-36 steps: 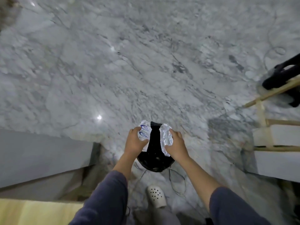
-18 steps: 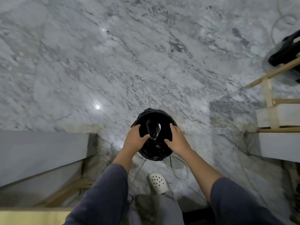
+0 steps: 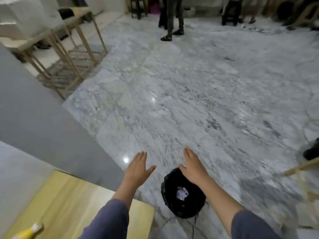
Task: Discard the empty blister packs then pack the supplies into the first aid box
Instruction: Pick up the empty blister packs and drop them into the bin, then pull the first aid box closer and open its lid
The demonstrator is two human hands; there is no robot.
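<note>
Two hands reach out low in the frame, both flat and spread with the fingers straight, and neither holds or touches anything. The left hand (image 3: 138, 168) hangs at lower centre, over the floor just past the edge of a grey surface, its thumb pointing right. The right hand (image 3: 193, 165) is just to its right, its heel and wrist overlapping the upper rim of the bin (image 3: 168, 190) in the picture; whether it touches the rim I cannot tell. Both forearms are bare below dark blue sleeves (image 3: 110, 219). The bin is black, lined with a dark bag, and stands on the floor at bottom centre. Inside it lies a crumpled silvery piece, probably the blister packs (image 3: 182, 193), near the bottom. A thin cable (image 3: 170, 219) trails on the floor below the bin. At lower left a pale wooden tabletop (image 3: 69, 204) shows, with a yellow and pink object (image 3: 28, 232) at its bottom edge, too blurred to name. The floor (image 3: 189, 100) is glossy grey-white marble filling most of the frame. At upper left stands a light wooden frame (image 3: 69, 54) with slatted shelves. At top centre are the legs of a person (image 3: 172, 16) in dark trousers and sandals.
</note>
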